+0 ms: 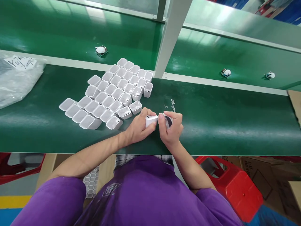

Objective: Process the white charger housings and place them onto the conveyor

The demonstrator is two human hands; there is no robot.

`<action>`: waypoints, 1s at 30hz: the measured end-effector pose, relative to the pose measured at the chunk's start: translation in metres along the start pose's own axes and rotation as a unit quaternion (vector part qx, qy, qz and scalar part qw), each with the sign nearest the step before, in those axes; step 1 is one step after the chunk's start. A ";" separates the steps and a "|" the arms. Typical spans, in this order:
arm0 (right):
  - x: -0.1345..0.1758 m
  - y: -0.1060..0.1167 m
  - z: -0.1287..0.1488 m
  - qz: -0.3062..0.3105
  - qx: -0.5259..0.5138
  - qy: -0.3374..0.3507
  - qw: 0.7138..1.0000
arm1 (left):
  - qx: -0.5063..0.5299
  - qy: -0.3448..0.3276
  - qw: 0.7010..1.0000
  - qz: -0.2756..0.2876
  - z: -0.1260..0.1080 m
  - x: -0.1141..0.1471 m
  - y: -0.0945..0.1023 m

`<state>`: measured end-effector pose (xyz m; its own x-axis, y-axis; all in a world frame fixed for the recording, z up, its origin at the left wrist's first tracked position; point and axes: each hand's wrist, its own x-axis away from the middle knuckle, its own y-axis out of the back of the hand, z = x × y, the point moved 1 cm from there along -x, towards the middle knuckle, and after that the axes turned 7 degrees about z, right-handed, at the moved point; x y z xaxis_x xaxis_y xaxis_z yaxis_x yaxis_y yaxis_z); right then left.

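My left hand (138,126) is closed around a small white plastic housing (150,119), which has a dark slot in its end. Close beside it, my right hand (172,129) pinches a small white-and-black part (168,121); its exact kind is partly hidden by the fingers. The two pieces are held near each other, and I cannot tell whether they touch. To the left of my hands, many open-topped white plastic housings (108,102) stand in rows. Tiny clear bits (173,105) lie on the green work surface just beyond my right hand.
The green belt (235,125) runs across in front of me. Behind a low rail, small circuit boards with white domes (101,50) sit on another green belt. A white post (172,34) rises in the middle. At left lies a clear plastic bag (18,81); red stool (242,188) below right.
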<state>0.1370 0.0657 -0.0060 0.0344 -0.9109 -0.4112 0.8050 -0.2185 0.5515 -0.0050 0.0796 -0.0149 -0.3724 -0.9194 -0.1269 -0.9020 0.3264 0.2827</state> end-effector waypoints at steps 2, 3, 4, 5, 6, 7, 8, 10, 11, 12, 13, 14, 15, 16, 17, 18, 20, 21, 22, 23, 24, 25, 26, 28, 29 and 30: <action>0.001 -0.002 -0.001 0.000 0.031 -0.003 1.000 | -0.013 -0.009 1.000 -0.018 0.001 0.000 -0.002; 0.002 -0.004 -0.001 -0.001 0.041 -0.007 0.999 | -0.015 -0.007 1.000 -0.022 0.002 0.000 -0.003; 0.002 -0.006 -0.002 0.001 0.045 -0.009 0.999 | -0.016 -0.004 1.000 -0.023 0.003 0.000 -0.003; 0.001 -0.007 -0.003 0.004 0.041 -0.011 0.999 | -0.020 0.000 1.000 -0.023 0.003 0.000 -0.004; 0.000 -0.008 -0.004 0.010 0.032 -0.013 0.999 | -0.025 0.005 0.999 -0.022 0.004 0.000 -0.004; -0.001 -0.008 -0.004 0.016 0.018 -0.016 1.000 | -0.027 0.012 0.999 -0.019 0.005 -0.001 -0.004; -0.003 -0.006 -0.006 0.023 0.001 -0.022 1.000 | -0.020 0.023 1.000 -0.007 0.006 -0.002 -0.004; -0.007 -0.001 -0.009 0.054 -0.045 -0.049 0.996 | 0.032 0.052 0.998 0.033 0.009 -0.005 -0.004; -0.008 0.003 -0.011 0.074 -0.067 -0.067 0.993 | 0.073 0.065 0.994 0.052 0.011 -0.006 -0.004; -0.010 0.006 -0.014 0.094 -0.083 -0.085 0.988 | 0.115 0.069 0.989 0.064 0.012 -0.008 -0.003; -0.010 0.010 -0.017 0.113 -0.089 -0.101 0.984 | 0.152 0.065 0.984 0.066 0.013 -0.010 -0.002; -0.010 0.013 -0.021 0.130 -0.083 -0.112 0.982 | 0.181 0.055 0.980 0.060 0.013 -0.012 -0.001; -0.009 0.014 -0.026 0.150 -0.065 -0.117 0.980 | 0.202 0.044 0.977 0.049 0.013 -0.014 0.001; -0.007 0.015 -0.030 0.174 -0.037 -0.115 0.977 | 0.216 0.035 0.975 0.041 0.013 -0.016 0.002; -0.006 0.015 -0.033 0.203 -0.005 -0.105 0.973 | 0.227 0.030 0.973 0.035 0.013 -0.017 0.003; -0.004 0.014 -0.036 0.229 0.029 -0.089 0.969 | 0.235 0.029 0.971 0.031 0.013 -0.018 0.004; -0.003 0.013 -0.038 0.237 0.086 -0.045 0.967 | 0.243 0.036 0.969 0.021 0.011 -0.019 0.005; -0.003 0.013 -0.036 0.217 0.096 -0.020 0.971 | 0.245 0.045 0.969 0.012 0.010 -0.019 0.005; -0.003 0.014 -0.033 0.190 0.088 0.008 0.978 | 0.246 0.055 0.968 0.000 0.010 -0.018 0.004; -0.003 0.015 -0.029 0.169 0.067 0.036 0.983 | 0.248 0.067 0.966 -0.011 0.010 -0.017 0.003; -0.002 0.015 -0.025 0.159 0.041 0.065 0.984 | 0.253 0.081 0.964 -0.021 0.011 -0.016 0.001; -0.002 0.015 -0.020 0.162 0.021 0.091 0.982 | 0.261 0.096 0.960 -0.024 0.012 -0.015 -0.001; -0.001 0.014 -0.016 0.168 0.012 0.113 0.979 | 0.273 0.111 0.955 -0.024 0.014 -0.014 -0.004; -0.003 0.011 -0.012 0.178 0.024 0.140 0.974 | 0.298 0.137 0.944 -0.016 0.019 -0.013 -0.008; -0.008 0.011 -0.012 0.179 0.031 0.143 0.973 | 0.311 0.144 0.940 -0.009 0.022 -0.014 -0.010; -0.016 0.011 -0.016 0.179 0.032 0.139 0.973 | 0.322 0.144 0.936 -0.003 0.024 -0.014 -0.011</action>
<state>0.1548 0.0832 -0.0048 0.4718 -0.8045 -0.3608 0.6740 0.0652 0.7359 0.0053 0.0940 -0.0387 -0.3769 -0.9121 0.1610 -0.8831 0.3015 -0.3596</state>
